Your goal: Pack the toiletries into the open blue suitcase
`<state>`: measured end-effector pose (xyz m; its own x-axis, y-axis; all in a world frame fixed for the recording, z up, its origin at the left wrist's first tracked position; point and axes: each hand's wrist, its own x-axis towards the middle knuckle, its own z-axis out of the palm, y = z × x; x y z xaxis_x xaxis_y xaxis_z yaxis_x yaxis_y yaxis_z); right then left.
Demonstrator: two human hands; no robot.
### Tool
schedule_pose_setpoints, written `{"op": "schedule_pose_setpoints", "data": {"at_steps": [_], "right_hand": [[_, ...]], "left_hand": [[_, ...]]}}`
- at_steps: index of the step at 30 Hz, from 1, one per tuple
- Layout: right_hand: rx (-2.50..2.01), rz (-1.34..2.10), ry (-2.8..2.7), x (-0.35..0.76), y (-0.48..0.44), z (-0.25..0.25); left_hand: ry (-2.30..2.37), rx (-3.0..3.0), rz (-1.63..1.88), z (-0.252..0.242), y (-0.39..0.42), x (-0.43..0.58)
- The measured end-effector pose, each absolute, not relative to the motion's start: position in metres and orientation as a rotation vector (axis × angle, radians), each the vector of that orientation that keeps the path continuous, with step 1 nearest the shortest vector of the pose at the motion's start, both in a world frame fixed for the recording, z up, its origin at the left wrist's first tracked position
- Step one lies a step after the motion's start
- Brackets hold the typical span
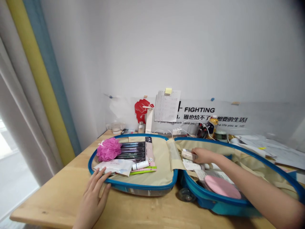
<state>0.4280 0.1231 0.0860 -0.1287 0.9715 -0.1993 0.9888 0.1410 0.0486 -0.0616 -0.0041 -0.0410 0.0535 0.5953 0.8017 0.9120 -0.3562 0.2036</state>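
A blue suitcase (152, 187) lies spread apart on the wooden table. My left hand (94, 187) rests with fingers spread on the near-left rim, beside a white soft packet (116, 166). In that left half are a pink bath puff (109, 149), a pack of toothbrushes (133, 151), a small white tube (140, 165) and a green strip (143, 171). Over the right half reaches my right hand (201, 156), its fingers closed on a small pale bottle (189, 155). Beneath it are a white tube (192, 165) and a pink oval item (222, 187); the arm covers part of the contents.
Behind the suitcase stand a small jar (141, 128), a white upright stand (149, 121), a yellow-labelled bottle (213, 124) and white cables. Papers (269, 148) lie at the back right. A curtain (35, 79) hangs left; a suitcase wheel (187, 194) touches the table.
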Motion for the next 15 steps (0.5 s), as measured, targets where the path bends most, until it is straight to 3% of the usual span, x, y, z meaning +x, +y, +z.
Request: {"op": "schedule_pose_setpoints", "data": {"at_steps": [5, 10, 15], "right_hand": [[2.078, -0.147, 2.245, 0.429, 0.116, 0.094], [2.171, -0.086, 2.492, 0.404, 0.101, 0.134], [1.701, -0.266, 2.862, 0.321, 0.075, 0.146]], "left_hand": [[-1.53, -1.984, -1.23, -0.038, -0.006, -0.06], [-1.544, -1.98, -1.242, -0.037, -0.005, -0.06], [-1.551, -1.987, -1.238, -0.037, -0.006, -0.06]]}}
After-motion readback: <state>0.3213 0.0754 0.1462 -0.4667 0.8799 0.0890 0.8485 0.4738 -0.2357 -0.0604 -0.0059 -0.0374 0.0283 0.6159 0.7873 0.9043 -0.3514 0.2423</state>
